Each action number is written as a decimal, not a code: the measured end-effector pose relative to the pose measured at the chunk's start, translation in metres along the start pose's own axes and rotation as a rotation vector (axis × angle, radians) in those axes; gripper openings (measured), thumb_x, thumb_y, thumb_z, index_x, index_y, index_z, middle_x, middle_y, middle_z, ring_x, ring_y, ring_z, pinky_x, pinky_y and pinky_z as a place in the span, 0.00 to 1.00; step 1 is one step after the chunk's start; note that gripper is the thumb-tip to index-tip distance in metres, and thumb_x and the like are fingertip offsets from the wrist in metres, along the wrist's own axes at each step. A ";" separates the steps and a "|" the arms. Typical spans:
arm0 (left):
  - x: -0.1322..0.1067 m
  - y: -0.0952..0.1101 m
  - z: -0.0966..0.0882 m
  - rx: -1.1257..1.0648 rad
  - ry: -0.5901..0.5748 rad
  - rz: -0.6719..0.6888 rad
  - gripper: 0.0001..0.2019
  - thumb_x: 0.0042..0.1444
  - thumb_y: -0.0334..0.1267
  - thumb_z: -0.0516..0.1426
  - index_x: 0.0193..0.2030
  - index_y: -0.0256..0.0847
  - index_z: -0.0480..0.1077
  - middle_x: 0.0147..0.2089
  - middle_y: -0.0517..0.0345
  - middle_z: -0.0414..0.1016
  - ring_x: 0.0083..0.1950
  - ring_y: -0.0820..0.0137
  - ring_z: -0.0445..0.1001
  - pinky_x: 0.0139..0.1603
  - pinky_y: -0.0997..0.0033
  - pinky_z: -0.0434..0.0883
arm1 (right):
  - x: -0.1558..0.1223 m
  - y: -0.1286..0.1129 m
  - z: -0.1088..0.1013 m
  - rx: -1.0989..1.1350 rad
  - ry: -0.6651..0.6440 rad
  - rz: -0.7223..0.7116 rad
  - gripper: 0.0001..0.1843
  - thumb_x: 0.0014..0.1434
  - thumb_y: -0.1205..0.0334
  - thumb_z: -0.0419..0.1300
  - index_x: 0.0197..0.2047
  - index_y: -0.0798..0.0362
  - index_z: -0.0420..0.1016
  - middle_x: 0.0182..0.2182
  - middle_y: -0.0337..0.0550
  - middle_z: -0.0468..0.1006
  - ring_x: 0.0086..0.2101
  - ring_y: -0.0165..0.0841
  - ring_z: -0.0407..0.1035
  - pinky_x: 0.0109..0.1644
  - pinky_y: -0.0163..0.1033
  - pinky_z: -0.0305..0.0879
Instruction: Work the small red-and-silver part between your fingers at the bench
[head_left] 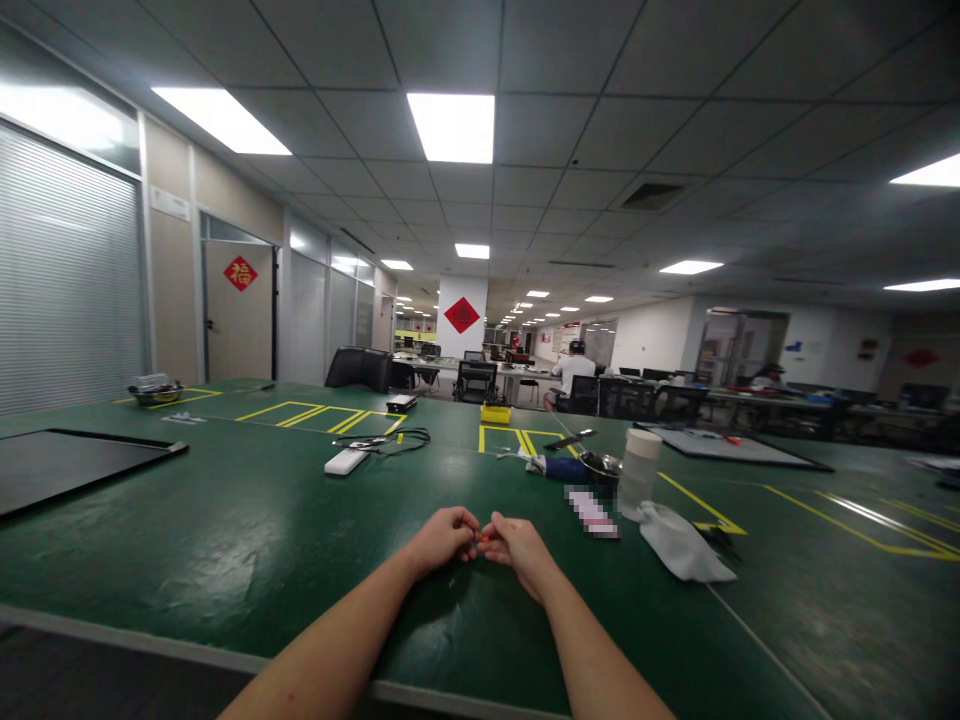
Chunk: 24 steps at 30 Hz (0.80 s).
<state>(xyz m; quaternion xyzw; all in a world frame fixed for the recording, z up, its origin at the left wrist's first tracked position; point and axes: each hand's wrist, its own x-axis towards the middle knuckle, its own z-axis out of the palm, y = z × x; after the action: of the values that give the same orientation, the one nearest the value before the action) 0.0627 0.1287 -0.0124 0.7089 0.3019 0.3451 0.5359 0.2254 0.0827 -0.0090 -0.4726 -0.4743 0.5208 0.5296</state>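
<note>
My left hand (pixel 444 537) and my right hand (pixel 517 545) rest together on the green table (pixel 225 540), fingers curled toward each other. Between the fingertips of both hands sits a tiny red-orange object (pixel 484 539), too small to name. Both forearms reach in from the bottom edge. The nearest other things lie to the right: a white cloth (pixel 682 545) and a translucent plastic jar (pixel 640 472).
A white remote-like block (pixel 346 461) and black cables (pixel 390 440) lie ahead left. A black mat (pixel 67 465) sits far left. A metal bowl (pixel 600 465), a yellow box (pixel 496 412) and yellow tape lines mark the table. A seated person (pixel 574 372) works far back.
</note>
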 end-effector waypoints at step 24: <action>-0.002 0.004 -0.001 0.095 -0.047 0.030 0.14 0.45 0.32 0.51 0.38 0.33 0.72 0.28 0.54 0.74 0.26 0.73 0.71 0.25 0.75 0.66 | 0.003 0.002 -0.001 0.024 0.011 0.011 0.20 0.60 0.52 0.56 0.30 0.62 0.73 0.25 0.48 0.77 0.23 0.29 0.74 0.26 0.30 0.69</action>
<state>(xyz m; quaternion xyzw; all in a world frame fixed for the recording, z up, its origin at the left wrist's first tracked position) 0.0610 0.1268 -0.0085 0.7460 0.2946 0.3215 0.5033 0.2260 0.0855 -0.0108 -0.4719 -0.4624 0.5268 0.5349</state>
